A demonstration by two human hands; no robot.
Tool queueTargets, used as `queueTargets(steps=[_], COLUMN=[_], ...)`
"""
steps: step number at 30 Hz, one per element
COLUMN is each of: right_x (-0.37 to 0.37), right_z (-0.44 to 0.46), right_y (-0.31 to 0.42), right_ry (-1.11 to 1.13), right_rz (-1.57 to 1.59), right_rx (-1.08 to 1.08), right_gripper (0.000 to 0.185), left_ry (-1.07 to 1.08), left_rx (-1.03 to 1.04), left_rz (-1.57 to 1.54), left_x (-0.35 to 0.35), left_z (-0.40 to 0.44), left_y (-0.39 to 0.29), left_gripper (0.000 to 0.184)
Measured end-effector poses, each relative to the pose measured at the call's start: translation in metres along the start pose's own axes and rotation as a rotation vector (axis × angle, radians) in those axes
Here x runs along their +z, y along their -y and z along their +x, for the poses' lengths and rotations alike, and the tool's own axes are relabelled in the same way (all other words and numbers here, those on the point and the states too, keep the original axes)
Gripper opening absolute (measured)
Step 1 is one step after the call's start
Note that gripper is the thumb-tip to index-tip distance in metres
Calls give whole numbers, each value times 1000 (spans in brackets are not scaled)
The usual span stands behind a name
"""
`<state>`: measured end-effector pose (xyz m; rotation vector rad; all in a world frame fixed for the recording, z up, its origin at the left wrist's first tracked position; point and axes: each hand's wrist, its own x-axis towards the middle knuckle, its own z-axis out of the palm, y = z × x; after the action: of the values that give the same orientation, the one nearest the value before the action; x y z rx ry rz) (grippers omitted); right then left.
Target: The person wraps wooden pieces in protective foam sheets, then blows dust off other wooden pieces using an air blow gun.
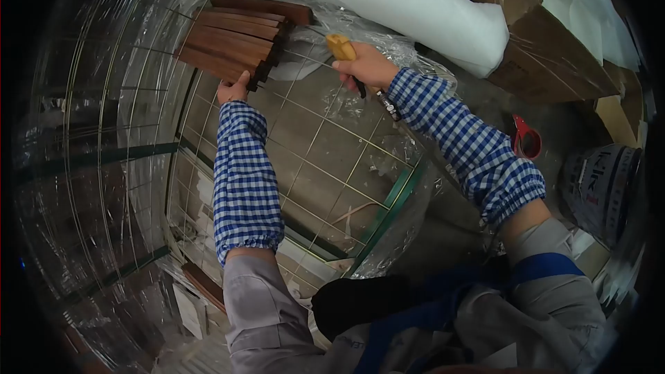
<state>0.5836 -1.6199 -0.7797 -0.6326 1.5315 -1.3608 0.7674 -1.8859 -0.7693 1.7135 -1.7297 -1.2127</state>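
Observation:
Several reddish-brown wooden strips (228, 40) lie stacked side by side on the wire rack at the upper left. My left hand (234, 88) is at the near corner of the stack, with its fingers closed around the end of a strip. To the right of the stack, my right hand (370, 68) grips a yellow air blow gun (340, 47). Its thin nozzle points left toward the strip ends, apart from them. A metal hose coupling (388, 105) hangs below that hand. Checked blue-and-white sleeves cover both forearms.
Beneath my arms spreads a wire mesh rack (325, 121) with a green frame bar (388, 218). A white foam roll (443, 28) and cardboard box (554, 55) lie at upper right. A red tape dispenser (525, 138) and labelled bucket (601, 190) stand at right. Plastic film drapes the left mesh.

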Motion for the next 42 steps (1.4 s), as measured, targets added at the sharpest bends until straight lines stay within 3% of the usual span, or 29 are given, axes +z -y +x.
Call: queueTargets(steps=[1,3,4,6,7,9,10,15,18,20,22,25,29,32,34,37,42], right_x=[1,6,7,1,-4,-10,-13,-24,-24,-21,-19,-13,-6,2,3,7,9], right_z=[3,0,-3,-4,-5,-7,-10,-6,6,14,7,-5,1,2,10,14,26], right_y=[-1,0,0,-7,-13,-17,-15,-4,-5,-8,3,10,7,9,5,7,1], right_ry=[19,34,60,21,-26,-76,-81,-88,-18,21,111,83,67,80,26,35,-83], right_rz=[-19,-20,-29,-32,-9,14,20,106,27,-72,-378,-447,-370,-385,-349,-381,-486], right_rx=[-21,-24,-27,9,5,5,-11,0,103,103,151,142,101,86,72,14,-47], right_gripper=[27,27,27,29,31,33,35,34,34,33,36,39,41,43,44,45,47], left_ry=[7,-130,-120,-88,-82,199,237,294,297,327,357,451,521,488,352,369,419], left_rx=[10,232,238,865,869,944,1023,1071,1183,1142,1101,1008,860,905,820,759,795], left_rz=[2,404,411,633,633,710,745,840,1117,1119,1110,1081,1095,993,1131,1129,1172], left_x=[3,6,10,18,24,47,59,98,110,119,122,120,105,105,109,111,111], left_z=[1,4,6,6,7,21,35,64,66,63,57,69,95,104,82,81,117], left_y=[-6,-10,-12,-27,-34,-45,-46,-62,-76,-85,-97,-110,-110,-98,-102,-106,-103], left_gripper=[65,74,74,79,79,76,76,71,64,60,56,56,60,72,87,99,86])
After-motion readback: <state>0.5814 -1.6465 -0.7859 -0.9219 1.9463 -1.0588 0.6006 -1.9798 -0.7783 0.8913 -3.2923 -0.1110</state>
